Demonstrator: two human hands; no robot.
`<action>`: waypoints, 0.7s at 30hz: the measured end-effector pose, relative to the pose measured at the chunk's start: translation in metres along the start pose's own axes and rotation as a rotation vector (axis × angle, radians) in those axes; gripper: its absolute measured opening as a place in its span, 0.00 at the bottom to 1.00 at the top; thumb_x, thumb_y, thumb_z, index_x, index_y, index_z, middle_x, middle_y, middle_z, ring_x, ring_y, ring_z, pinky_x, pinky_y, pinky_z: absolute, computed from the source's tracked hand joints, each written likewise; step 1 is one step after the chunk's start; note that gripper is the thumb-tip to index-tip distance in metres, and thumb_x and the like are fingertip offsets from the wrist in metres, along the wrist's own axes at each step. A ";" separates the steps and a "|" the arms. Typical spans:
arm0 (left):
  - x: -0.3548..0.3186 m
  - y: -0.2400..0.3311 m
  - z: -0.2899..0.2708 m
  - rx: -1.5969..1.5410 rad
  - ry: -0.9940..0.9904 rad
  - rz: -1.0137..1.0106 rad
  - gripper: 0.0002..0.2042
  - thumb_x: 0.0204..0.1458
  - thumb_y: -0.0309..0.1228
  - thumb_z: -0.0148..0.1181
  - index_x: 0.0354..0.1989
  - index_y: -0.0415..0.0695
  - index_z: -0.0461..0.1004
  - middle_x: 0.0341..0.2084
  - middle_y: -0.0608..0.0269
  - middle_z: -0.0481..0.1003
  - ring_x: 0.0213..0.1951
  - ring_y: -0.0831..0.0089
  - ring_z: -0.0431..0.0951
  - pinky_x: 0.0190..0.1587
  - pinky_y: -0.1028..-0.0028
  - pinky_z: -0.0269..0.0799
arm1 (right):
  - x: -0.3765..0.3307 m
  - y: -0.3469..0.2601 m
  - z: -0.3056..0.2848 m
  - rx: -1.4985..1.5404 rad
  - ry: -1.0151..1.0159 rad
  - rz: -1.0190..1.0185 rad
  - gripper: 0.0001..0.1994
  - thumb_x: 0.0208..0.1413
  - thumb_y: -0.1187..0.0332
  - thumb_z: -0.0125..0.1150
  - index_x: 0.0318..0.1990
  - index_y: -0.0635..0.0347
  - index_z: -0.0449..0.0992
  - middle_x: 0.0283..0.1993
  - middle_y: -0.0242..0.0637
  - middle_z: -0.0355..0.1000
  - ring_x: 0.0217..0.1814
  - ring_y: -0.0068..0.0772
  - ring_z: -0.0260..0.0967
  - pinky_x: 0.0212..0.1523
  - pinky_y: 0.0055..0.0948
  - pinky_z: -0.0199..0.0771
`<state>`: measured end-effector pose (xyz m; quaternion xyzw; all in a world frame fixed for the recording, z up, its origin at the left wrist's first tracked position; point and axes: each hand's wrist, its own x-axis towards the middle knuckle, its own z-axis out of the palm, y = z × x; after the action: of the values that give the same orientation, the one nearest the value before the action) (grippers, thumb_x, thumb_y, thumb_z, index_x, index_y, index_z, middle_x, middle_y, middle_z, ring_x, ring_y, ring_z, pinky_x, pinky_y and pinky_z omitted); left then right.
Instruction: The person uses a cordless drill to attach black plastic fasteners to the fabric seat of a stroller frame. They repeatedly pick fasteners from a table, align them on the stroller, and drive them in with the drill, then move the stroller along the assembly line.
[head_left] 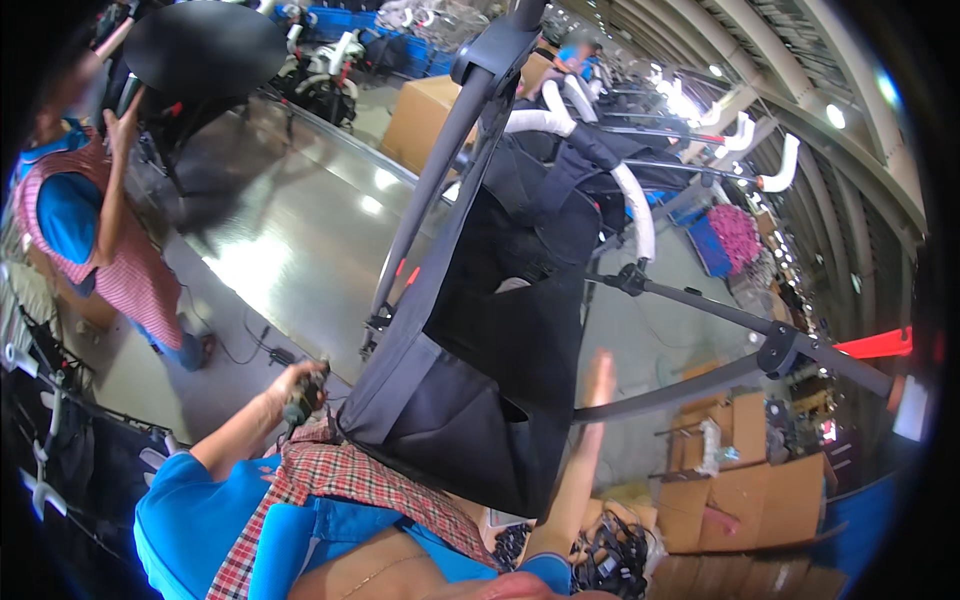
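Note:
In front of me stands a stroller frame with grey tubes (428, 190) and a black fabric seat (440, 400), tilted in this view. White wrapping covers its curved handle (632, 205). My left hand (290, 383), left of the seat, is closed around a dark green-and-black hand tool (305, 400); its exact kind is hard to make out. My right hand (602, 378) is on the seat's right side, beside a grey side tube (670, 392). Its fingers are stretched out and seen edge-on, with nothing visible in them.
A shiny metal worktable (300, 200) lies beyond the stroller. At left a person in a checked apron (130, 240) stands by it. More stroller frames (690, 150) fill the far right. Cardboard boxes (740, 505) and black parts (610, 550) lie at lower right.

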<state>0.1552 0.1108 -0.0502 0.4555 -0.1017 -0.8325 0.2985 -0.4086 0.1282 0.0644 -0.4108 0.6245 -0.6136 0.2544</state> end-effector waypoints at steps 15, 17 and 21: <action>-0.060 -0.016 -0.027 0.128 0.160 0.036 0.12 0.54 0.40 0.56 0.38 0.45 0.75 0.25 0.58 0.77 0.23 0.69 0.77 0.28 0.70 0.75 | 0.007 0.018 0.381 0.329 -0.507 0.130 0.39 0.60 0.41 0.52 0.60 0.75 0.61 0.60 0.48 0.66 0.57 0.38 0.67 0.57 0.31 0.69; -0.070 0.003 -0.012 0.102 0.138 0.016 0.13 0.53 0.41 0.60 0.39 0.46 0.73 0.24 0.60 0.75 0.22 0.70 0.76 0.27 0.72 0.74 | 0.011 0.014 0.424 0.175 -0.614 0.192 0.40 0.59 0.38 0.49 0.67 0.63 0.55 0.68 0.47 0.55 0.69 0.40 0.52 0.66 0.40 0.53; -0.059 0.020 -0.043 0.076 0.016 0.133 0.31 0.53 0.37 0.64 0.63 0.48 0.57 0.25 0.61 0.73 0.24 0.72 0.76 0.25 0.73 0.74 | 0.000 -0.009 0.466 0.093 -0.947 0.275 0.45 0.57 0.37 0.52 0.72 0.57 0.46 0.76 0.43 0.43 0.75 0.50 0.43 0.69 0.53 0.45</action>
<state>0.2224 0.1339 -0.0245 0.4652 -0.1611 -0.8028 0.3364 -0.0236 -0.1309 0.0187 -0.5464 0.4606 -0.3476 0.6070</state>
